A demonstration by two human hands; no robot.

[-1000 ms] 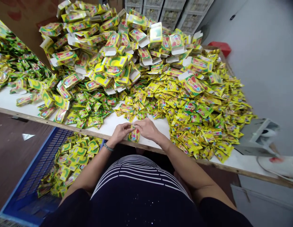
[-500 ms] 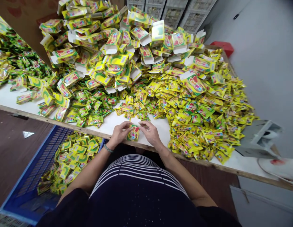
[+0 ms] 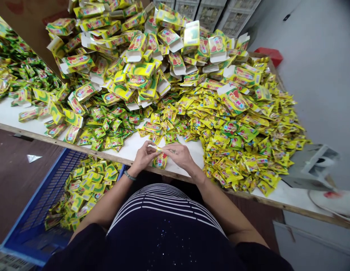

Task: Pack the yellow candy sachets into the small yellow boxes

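Beyond my hands I see boxes [image 3: 138,69] in yellow and green with red print and white flaps. Right of my hands the sachets [image 3: 239,150] are mostly yellow; to the left, the packets [image 3: 107,130] are greener. Below left, the crate [image 3: 36,210] is blue. Nearest me, the shirt [image 3: 169,222] is navy with white stripes. Far right, a bin [image 3: 269,56] is red against a grey wall [image 3: 324,75].

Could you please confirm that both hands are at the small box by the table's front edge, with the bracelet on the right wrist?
Not quite: the head view shows the bracelet on the wrist of the left hand. That hand and the right hand are indeed both at the small box by the front edge of the table.
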